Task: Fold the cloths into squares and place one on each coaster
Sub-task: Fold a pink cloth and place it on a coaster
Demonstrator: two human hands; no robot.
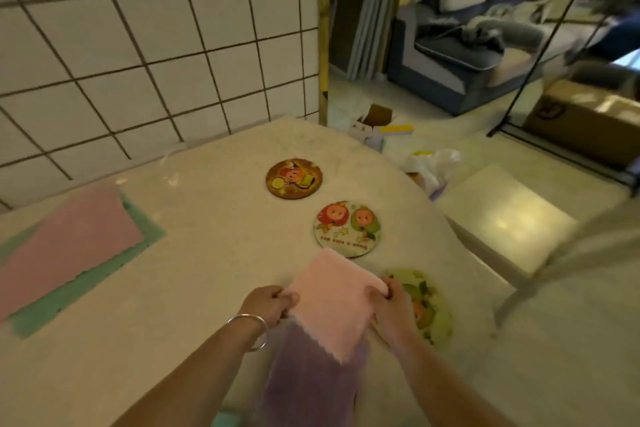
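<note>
Pinching a fluffy pink cloth (pixel 337 298), zigzag-edged, left hand (pixel 272 303), right hand (pixel 389 310), fingers clamped on its corners

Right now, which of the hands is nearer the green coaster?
Right. The right hand grips the pink cloth directly over the green coaster; the left hand pinches the cloth's far side, away from it.

Low in the frame we see the left hand (pixel 273 303) and right hand (pixel 389 305) pinching the side edges of a fuzzy pink cloth (pixel 334 302), lying over a purple cloth (pixel 308 381). Three round cartoon coasters run up the pale table (pixel 207 225): green (pixel 431 308) under the right hand, white (pixel 348 228), brown (pixel 294 178). At left, another pink cloth (pixel 65 246) lies on a teal one (pixel 152 229).
</note>
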